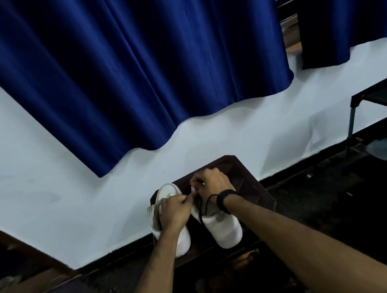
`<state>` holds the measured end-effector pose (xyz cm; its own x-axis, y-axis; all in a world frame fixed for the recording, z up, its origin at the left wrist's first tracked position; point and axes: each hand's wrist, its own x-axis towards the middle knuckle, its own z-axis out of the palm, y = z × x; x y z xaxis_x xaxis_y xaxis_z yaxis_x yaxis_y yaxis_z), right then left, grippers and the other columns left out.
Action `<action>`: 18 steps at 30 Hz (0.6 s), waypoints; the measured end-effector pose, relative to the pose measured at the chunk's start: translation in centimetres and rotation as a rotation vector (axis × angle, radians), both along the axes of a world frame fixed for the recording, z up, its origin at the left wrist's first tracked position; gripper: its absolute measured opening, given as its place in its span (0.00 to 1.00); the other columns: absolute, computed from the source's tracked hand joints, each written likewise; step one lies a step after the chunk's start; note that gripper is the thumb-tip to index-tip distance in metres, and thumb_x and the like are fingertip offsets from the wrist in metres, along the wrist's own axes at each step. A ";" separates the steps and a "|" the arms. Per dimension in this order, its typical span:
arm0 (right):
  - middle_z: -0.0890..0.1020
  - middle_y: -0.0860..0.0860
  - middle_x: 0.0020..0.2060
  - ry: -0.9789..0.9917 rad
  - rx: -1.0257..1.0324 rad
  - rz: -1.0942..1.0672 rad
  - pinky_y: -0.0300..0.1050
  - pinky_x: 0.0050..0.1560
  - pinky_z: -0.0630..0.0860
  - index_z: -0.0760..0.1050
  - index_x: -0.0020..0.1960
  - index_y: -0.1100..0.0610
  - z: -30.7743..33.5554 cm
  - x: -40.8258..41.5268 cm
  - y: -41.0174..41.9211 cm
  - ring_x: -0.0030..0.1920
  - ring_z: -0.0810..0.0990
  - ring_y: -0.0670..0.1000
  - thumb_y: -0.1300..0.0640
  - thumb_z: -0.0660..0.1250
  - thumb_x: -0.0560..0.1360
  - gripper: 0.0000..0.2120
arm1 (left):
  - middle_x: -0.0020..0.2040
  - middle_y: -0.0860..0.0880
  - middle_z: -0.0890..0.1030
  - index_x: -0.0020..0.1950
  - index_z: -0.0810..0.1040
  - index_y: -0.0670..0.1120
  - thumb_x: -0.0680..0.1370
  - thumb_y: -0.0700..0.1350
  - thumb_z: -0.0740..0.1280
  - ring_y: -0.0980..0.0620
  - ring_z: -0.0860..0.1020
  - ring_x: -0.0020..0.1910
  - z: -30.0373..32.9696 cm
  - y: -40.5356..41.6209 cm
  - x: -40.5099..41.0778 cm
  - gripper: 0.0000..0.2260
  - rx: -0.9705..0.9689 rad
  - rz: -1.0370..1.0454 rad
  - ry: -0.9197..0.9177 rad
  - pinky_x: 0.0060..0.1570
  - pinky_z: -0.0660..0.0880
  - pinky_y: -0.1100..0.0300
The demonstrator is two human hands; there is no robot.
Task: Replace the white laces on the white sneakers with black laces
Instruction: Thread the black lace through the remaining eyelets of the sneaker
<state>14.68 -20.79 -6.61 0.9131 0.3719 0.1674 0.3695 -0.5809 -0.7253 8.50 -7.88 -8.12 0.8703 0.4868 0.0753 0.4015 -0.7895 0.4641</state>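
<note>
Two white sneakers stand side by side on a small dark wooden stool (247, 188), toes pointing away from the person toward the pale wall (46, 161); the left sneaker (168, 192) is partly covered by the left hand (174, 211), and the right sneaker (222, 229) lies under the right hand (211, 182). A black lace (200, 213) hangs down from the front part of the right sneaker toward its heel; one loop of it passes near the black wristband (224, 200) on the right wrist.

The grip of the left hand is pressed together, its fingertips (189, 200) pinching something small at the gap between the two shoes; I judge it is the lace end, but it is too small to tell. The right hand is curled over the eyelet area of the right sneaker, and it seems to pinch there too; what it holds is hidden.

The important relation: the lace runs along the long axis of the right sneaker, and its working point is between both hands, a little nearer to the left fingertips; so the coming pull probably goes toward the person. A blue curtain (132, 69) hangs behind.
</note>
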 end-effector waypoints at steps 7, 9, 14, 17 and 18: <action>0.82 0.58 0.48 -0.048 -0.183 -0.053 0.49 0.46 0.76 0.80 0.50 0.53 -0.4 -0.3 0.0 0.49 0.81 0.62 0.58 0.62 0.74 0.10 | 0.37 0.48 0.85 0.33 0.85 0.51 0.75 0.36 0.70 0.45 0.83 0.48 -1.4 1.8 0.8 0.14 -0.624 0.040 -0.075 0.56 0.77 0.53; 0.81 0.58 0.51 -0.049 -0.257 -0.037 0.49 0.49 0.76 0.80 0.53 0.54 -0.5 -0.6 0.3 0.51 0.81 0.61 0.59 0.61 0.74 0.12 | 0.39 0.45 0.85 0.36 0.84 0.49 0.75 0.36 0.70 0.44 0.83 0.49 -1.5 2.0 1.0 0.11 -0.673 0.072 -0.075 0.57 0.77 0.53; 0.82 0.56 0.50 -0.098 -0.299 -0.017 0.46 0.45 0.74 0.80 0.51 0.50 -0.6 -0.9 0.2 0.50 0.81 0.60 0.57 0.62 0.75 0.10 | 0.40 0.44 0.84 0.38 0.84 0.45 0.74 0.34 0.70 0.47 0.81 0.46 -1.7 2.0 1.1 0.09 -0.769 0.095 -0.115 0.56 0.76 0.54; 0.82 0.55 0.50 -0.123 -0.314 0.009 0.44 0.42 0.68 0.80 0.50 0.47 -0.6 -1.1 0.2 0.50 0.81 0.60 0.56 0.63 0.76 0.09 | 0.37 0.44 0.84 0.38 0.84 0.45 0.74 0.33 0.70 0.47 0.82 0.43 -1.8 1.9 1.2 0.08 -0.785 0.091 -0.139 0.52 0.77 0.56; 0.82 0.55 0.51 -0.138 -0.327 0.011 0.45 0.42 0.68 0.80 0.51 0.47 -0.6 -1.2 0.3 0.50 0.81 0.60 0.56 0.62 0.76 0.10 | 0.35 0.46 0.84 0.38 0.84 0.44 0.74 0.34 0.70 0.48 0.81 0.40 -1.9 1.9 1.2 0.08 -0.793 0.091 -0.145 0.48 0.77 0.59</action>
